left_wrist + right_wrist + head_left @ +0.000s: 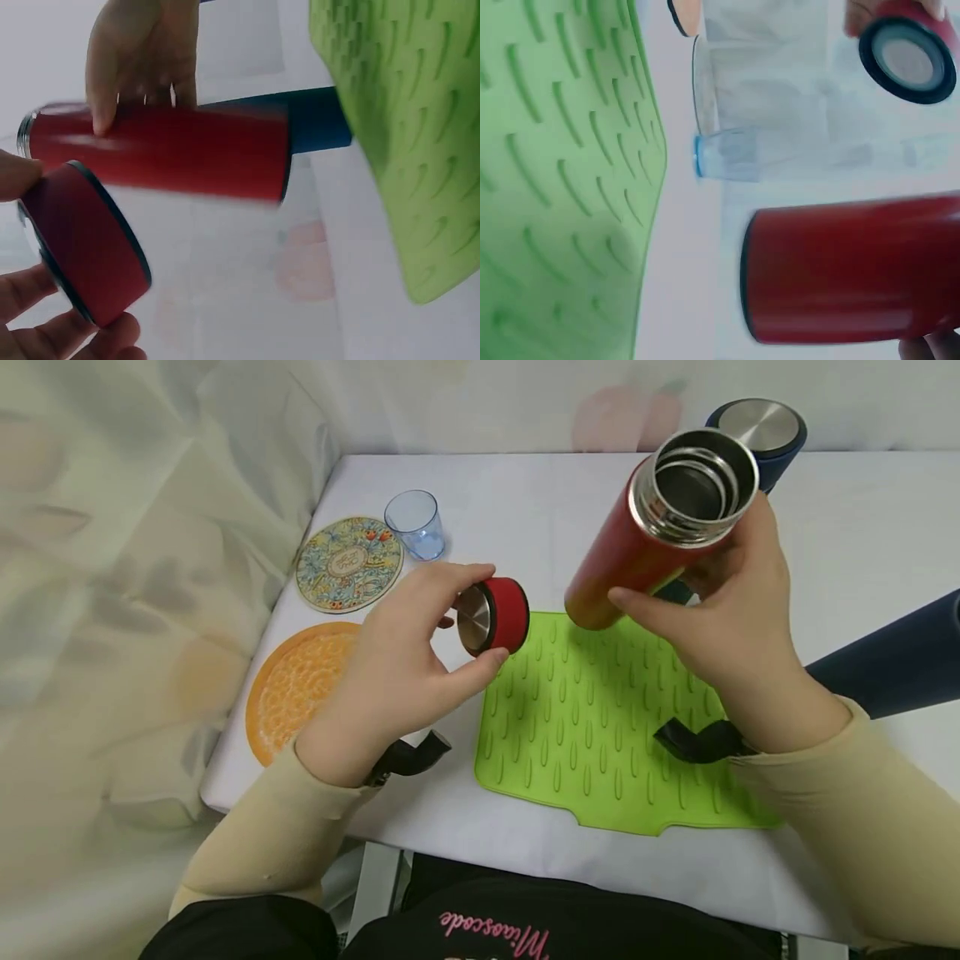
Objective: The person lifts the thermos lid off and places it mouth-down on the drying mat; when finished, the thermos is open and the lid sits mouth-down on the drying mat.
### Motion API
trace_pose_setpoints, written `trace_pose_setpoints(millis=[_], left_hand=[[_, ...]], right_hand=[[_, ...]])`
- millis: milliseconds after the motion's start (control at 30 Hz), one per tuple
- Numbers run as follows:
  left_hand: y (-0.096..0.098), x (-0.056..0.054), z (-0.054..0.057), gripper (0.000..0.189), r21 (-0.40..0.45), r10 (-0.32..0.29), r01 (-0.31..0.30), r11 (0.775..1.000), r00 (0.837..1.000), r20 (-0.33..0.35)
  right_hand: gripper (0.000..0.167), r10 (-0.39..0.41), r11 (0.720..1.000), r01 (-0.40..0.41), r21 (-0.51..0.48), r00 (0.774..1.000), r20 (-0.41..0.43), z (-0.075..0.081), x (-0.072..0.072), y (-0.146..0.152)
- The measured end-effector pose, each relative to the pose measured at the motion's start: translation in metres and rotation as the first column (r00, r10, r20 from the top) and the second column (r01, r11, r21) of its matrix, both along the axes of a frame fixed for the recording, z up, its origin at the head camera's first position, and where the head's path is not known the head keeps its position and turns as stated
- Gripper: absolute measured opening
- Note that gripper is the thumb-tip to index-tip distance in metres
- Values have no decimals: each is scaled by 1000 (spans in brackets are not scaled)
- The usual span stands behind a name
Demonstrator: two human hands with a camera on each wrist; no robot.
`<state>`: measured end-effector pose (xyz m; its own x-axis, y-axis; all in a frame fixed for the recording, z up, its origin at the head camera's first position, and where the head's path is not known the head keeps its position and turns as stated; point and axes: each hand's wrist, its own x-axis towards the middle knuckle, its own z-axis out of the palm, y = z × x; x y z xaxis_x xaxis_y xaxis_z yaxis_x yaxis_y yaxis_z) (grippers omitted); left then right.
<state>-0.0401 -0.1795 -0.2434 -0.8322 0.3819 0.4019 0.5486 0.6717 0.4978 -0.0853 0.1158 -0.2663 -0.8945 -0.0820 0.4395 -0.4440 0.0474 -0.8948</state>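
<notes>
My left hand (408, 672) pinches a red lid (511, 614) with a steel top between thumb and fingers, tipped on its side. In my right hand (738, 597) is a red thermos flask (622, 556), gripped near its neck and tilted, its steel mouth uncovered and facing me. The flask is held above the far part of a green ribbed mat (577, 727). In the left wrist view the lid (90, 244) hangs beside the flask (165, 150), apart from its base end. The right wrist view shows the lid's underside (907, 60).
A blue-tinted glass (417, 527) stands at the back left beside a patterned round coaster (349, 565). Nearer lies an orange round mat (300, 685), partly behind my left hand. A dark blue flask (761, 435) stands at the back right; another dark blue cylinder (892, 656) lies at the right.
</notes>
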Motion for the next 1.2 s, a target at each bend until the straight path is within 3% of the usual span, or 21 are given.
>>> trace_pose_setpoints(millis=[133,300,433,600,767,933,1200], left_hand=[[6,-2,-12,66,-87,49,-38,995,990,132],[14,-6,-26,68,-206,100,-44,978,957,271],[20,-10,-36,68,-273,109,-19,962,941,320],[26,-16,-44,68,-340,98,26,940,934,344],[35,-20,-47,67,-429,106,64,901,926,361],[42,-24,-53,65,-487,109,84,869,928,355],[47,-29,-61,64,-519,97,98,849,937,336]], right_hand=[[90,43,984,-17,-178,989,145,-9,-23,-21],[86,30,994,6,-113,951,309,-23,-44,-41],[85,12,999,3,-42,932,361,-29,-55,-49],[86,3,1000,-15,25,902,432,-28,-63,-52],[87,-18,990,-50,130,878,479,-25,-71,-57],[88,-36,964,-95,250,880,474,-22,-76,-63],[98,-44,944,-120,306,876,480,-16,-66,-60]])
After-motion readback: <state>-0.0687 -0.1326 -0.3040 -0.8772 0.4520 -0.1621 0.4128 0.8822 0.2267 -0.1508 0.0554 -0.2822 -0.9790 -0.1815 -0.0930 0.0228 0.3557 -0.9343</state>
